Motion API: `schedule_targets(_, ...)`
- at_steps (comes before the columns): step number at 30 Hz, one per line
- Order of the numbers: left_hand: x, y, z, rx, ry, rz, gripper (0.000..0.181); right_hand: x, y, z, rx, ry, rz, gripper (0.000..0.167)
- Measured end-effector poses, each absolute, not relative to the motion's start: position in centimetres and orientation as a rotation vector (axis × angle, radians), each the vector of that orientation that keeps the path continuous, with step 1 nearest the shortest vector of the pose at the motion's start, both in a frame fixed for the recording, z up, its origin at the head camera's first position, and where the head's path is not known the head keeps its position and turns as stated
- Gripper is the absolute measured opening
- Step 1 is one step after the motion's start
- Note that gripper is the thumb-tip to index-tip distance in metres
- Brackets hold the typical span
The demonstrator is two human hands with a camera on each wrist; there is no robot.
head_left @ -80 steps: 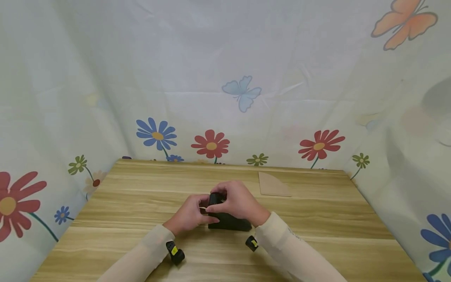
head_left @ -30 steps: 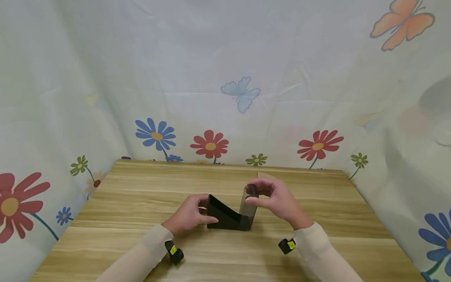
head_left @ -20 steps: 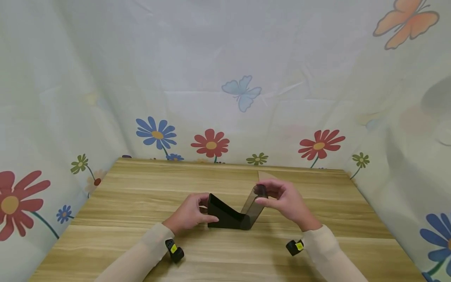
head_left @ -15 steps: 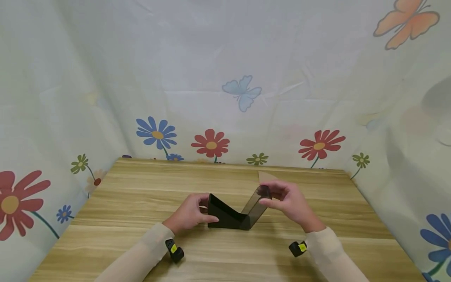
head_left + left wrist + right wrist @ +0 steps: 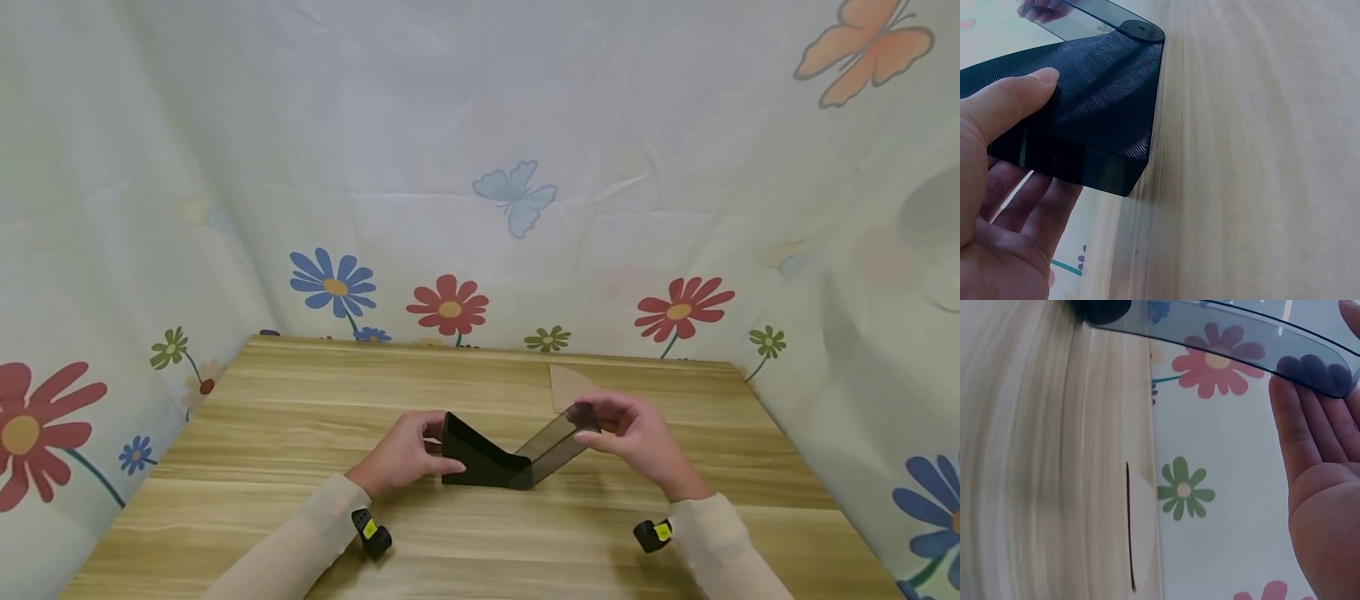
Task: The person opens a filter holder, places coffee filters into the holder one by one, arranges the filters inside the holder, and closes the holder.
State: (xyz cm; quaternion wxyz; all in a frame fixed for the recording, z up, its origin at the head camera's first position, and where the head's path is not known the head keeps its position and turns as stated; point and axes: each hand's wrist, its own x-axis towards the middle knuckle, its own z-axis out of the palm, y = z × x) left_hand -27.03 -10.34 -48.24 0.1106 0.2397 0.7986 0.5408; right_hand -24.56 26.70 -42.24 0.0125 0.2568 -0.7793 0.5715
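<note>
Left hand [image 5: 405, 454] gripping black case [image 5: 480, 463], right hand [image 5: 633, 433] pinching smoky lid [image 5: 555, 443], already open; brown card [image 5: 567, 387] beyond right hand lying untouched.

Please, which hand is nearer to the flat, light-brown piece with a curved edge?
Right. The right hand is close in front of the piece; the left hand is farther, to its left, holding the black wedge-shaped case.

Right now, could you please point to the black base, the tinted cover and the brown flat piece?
Black base [image 5: 1104, 94], left wrist view: its ribbed side.
Tinted cover [image 5: 558, 445], head view: middle of its length.
Brown flat piece [image 5: 567, 388], head view: its visible face.
</note>
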Motion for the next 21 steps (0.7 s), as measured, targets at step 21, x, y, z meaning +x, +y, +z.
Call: schedule_targets(21,-26.9,-10.2,-48.1,0.744,2.385,1.576,0.029,-24.6,29.5,-43.8,0.84,-2.437,1.878,0.042)
